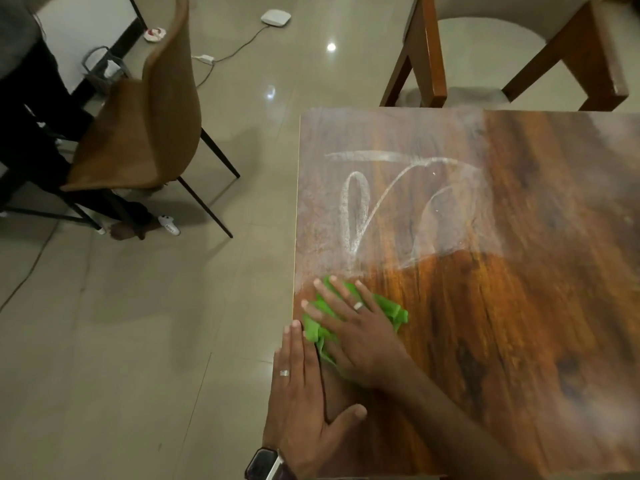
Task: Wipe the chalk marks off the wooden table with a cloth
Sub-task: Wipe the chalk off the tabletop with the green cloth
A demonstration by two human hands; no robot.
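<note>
Chalk marks [384, 199] still cover the far part of the wooden surface [519, 323], beyond the fingers of both hands.

The right hand [360, 337] lies flat with fingers [341, 294] spread wide, pressing a crumpled green cloth [388, 308] onto the surface near its left edge. The left hand [304, 393] rests palm-down just beside it, fingers straight and together, thumb out, holding nothing. Most of the cloth is hidden under the right palm; the left wrist with its watch [265, 464] is cut off by the frame. The marks are white loops and strokes in a hazy smear; the wood right of the fingers looks clean and glossy.
</note>
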